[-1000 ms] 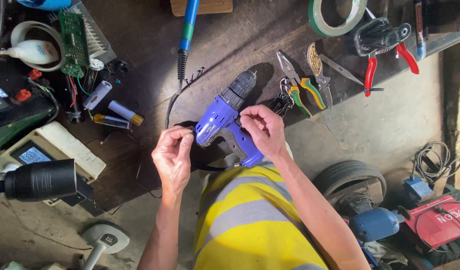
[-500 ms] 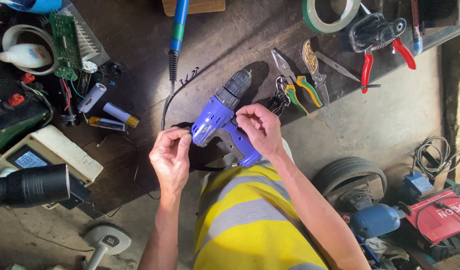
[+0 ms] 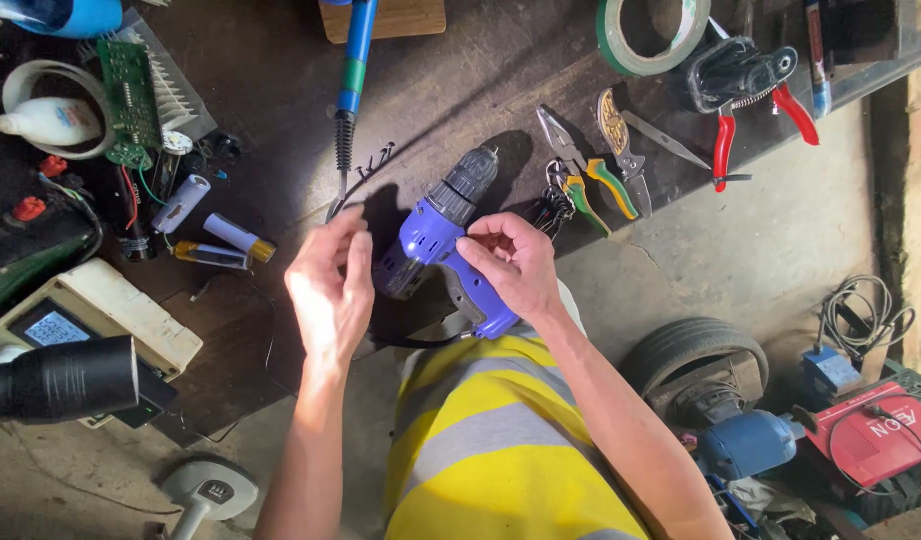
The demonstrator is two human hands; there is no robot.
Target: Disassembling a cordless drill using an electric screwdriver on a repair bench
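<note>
- Cells, two cylindrical battery cells [image 3: 225, 238], lie on the dark workbench [image 3: 280, 90], far left.
- Left hand [image 3: 330, 285] hovers loosely curled, gripping nothing.
- Blue-and-grey plastic cordless drill [image 3: 442, 235] sits between both hands, chuck pointing up-right.
- Right hand [image 3: 515, 265] grips its handle.
- Yellow-green-handled pliers [image 3: 585, 180] lie just beyond.

The drill [image 3: 442, 245] lies on the table [image 3: 280, 90] between the left hand [image 3: 330, 285] and the right hand [image 3: 515, 265]. The soldering iron [image 3: 350, 75] is behind it. The pliers [image 3: 590, 170] lie to its right, the batteries [image 3: 215, 235] to its left.
</note>
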